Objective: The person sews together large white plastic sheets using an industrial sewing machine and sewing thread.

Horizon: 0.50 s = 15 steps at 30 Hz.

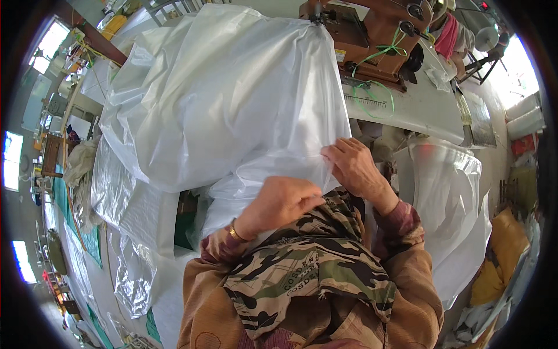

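Observation:
A large, shiny white plastic sheet [232, 99] drapes over the worktable and down toward my lap. Its upper right corner lies under the head of a brown sewing machine [363, 43]. At the sheet's right edge, near my body, my right hand [356, 167] pinches the plastic between thumb and fingers. My left hand [280, 202] is closed, its fingers curled together over the near folds; whatever it may hold is hidden. Green string [390, 49] is tied on the machine and loops down to the tabletop beside a ruler scale [369, 101].
To my right hangs a bundle of translucent plastic [444, 180]. A yellow-brown sack [501, 253] lies farther right on the floor. More clear sheeting [133, 267] spreads at the left. A camouflage apron [314, 262] covers my front.

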Motion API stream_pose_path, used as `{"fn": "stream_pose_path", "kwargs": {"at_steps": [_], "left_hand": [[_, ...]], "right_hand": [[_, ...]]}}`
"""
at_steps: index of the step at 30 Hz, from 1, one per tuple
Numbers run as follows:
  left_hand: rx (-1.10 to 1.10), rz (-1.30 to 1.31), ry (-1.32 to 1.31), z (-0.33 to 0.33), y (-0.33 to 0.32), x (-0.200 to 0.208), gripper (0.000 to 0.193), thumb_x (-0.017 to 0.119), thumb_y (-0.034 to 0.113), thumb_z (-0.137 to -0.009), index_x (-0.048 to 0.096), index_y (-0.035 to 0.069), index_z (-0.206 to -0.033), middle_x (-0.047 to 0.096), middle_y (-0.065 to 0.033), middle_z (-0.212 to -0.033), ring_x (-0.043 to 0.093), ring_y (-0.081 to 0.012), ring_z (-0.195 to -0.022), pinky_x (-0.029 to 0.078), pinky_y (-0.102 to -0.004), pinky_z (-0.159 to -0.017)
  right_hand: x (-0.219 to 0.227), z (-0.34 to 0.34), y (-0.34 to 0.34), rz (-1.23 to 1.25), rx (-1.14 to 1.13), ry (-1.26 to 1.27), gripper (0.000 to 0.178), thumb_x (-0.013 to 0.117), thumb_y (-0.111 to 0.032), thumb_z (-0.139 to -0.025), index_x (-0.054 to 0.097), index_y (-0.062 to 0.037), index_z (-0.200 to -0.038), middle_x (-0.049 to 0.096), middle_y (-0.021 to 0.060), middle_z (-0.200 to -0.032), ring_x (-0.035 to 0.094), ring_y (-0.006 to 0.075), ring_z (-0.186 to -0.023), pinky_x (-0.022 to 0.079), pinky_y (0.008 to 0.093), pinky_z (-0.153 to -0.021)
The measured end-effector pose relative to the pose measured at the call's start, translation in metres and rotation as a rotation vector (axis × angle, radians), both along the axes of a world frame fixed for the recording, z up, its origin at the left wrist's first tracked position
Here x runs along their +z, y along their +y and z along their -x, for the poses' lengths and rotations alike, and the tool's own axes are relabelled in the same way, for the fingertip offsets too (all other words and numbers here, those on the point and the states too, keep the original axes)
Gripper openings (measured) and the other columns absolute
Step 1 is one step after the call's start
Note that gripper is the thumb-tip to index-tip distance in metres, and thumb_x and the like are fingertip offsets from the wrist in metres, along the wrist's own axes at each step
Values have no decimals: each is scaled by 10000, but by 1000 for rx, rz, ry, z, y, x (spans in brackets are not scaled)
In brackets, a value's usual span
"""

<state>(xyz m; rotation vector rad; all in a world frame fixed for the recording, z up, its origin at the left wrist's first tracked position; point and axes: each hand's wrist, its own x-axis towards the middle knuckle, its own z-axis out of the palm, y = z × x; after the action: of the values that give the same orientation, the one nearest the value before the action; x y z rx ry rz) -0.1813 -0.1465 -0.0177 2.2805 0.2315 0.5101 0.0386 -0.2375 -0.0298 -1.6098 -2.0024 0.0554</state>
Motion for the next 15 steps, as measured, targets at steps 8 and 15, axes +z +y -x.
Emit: {"fn": "stream_pose_path", "kwargs": {"at_steps": [8, 15], "left_hand": [[678, -336, -109, -12, 98, -70, 282, 705, 112, -869, 615, 31, -1123, 626, -121, -1033, 609, -344, -937, 499, -420, -777], [812, -433, -97, -32, 97, -124, 673, 788, 166, -787, 496, 59, -1384, 374, -165, -1477, 387, -387, -1342, 357, -520, -1038]], "right_hand": [[-49, -14, -39, 363, -196, -8, 103, 643, -130, -877, 594, -39, -873, 593, 160, -780, 604, 380, -783, 479, 471, -718], [23, -8, -12, 549, -22, -64, 160, 681, -194, -884, 705, -64, -975, 591, 224, -679, 602, 443, -709, 479, 515, -683]]}}
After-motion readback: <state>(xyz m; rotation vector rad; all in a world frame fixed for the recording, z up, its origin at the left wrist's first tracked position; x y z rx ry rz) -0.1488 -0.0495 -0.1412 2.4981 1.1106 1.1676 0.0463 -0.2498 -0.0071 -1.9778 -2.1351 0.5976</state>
